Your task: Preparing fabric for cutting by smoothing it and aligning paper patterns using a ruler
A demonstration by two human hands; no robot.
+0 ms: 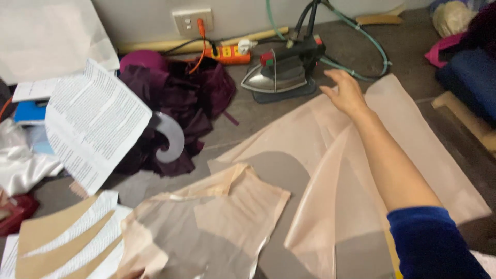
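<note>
My right hand [345, 93] is stretched out far ahead, fingers apart and holding nothing. It hovers over the top edge of a large sheer peach fabric [330, 155] spread on the grey floor. Just left of the fingertips stands a black and silver iron [281, 70] on a dark pad, a short gap away from the hand. My blue sleeve [431, 243] shows at the lower right. A smaller cut piece of peach fabric [217, 217] lies nearer to me. My left hand is out of sight.
A purple fabric heap [181, 108] with a grey curve ruler [170, 137] lies left of the iron. Printed paper sheets [93, 124] and brown paper patterns [62, 237] fill the left. An orange power strip [227, 51], cables and a green hose [361, 36] run along the wall.
</note>
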